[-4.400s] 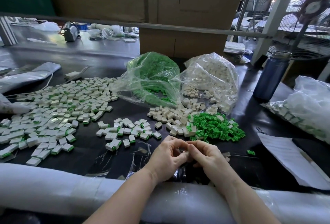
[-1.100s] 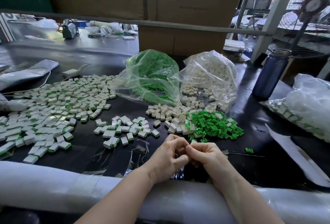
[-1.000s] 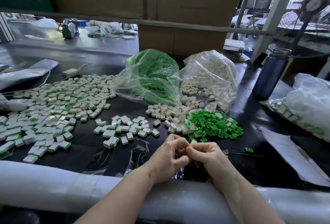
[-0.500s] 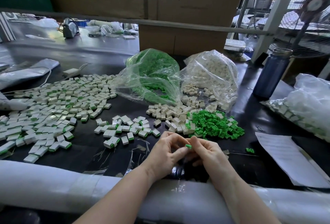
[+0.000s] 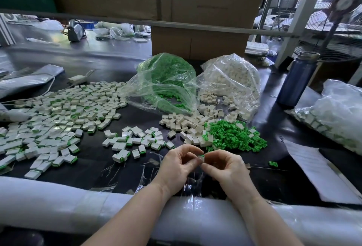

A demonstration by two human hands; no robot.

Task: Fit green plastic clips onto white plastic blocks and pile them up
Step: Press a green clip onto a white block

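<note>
Both hands meeting low centre over black table (image 5: 109,167), just in front of padded white front edge (image 5: 58,202)
Left hand (image 5: 179,169): fingers curled, thumb and forefinger pinching small white block (image 5: 201,157) from the left
Right hand (image 5: 225,167): fingers curled too, fingertips on same block from the right
Block held between both hands, off the table, green showing on its top edge; cannot tell if clip fully seated

Parts layout:
- loose green clips (image 5: 235,137) heaped just beyond right hand, touching loose white blocks (image 5: 186,124) to their left
- single stray green clip (image 5: 273,164) right of right hand, apart from heap
- small cluster of finished blocks (image 5: 135,141) beyond left hand, green ends visible
- big spread of finished blocks (image 5: 62,116) far left, flat scatter, mostly one layer
- clear bag of green clips (image 5: 166,81) and clear bag of white blocks (image 5: 231,83) side by side behind the loose piles, both open toward the table

Other stuff: blue bottle (image 5: 295,81) upright at right, paper sheet (image 5: 317,171) near right edge, another bag of assembled parts (image 5: 337,116) far right, cardboard box (image 5: 197,43) behind the bags, fan (image 5: 346,4) top right
</note>
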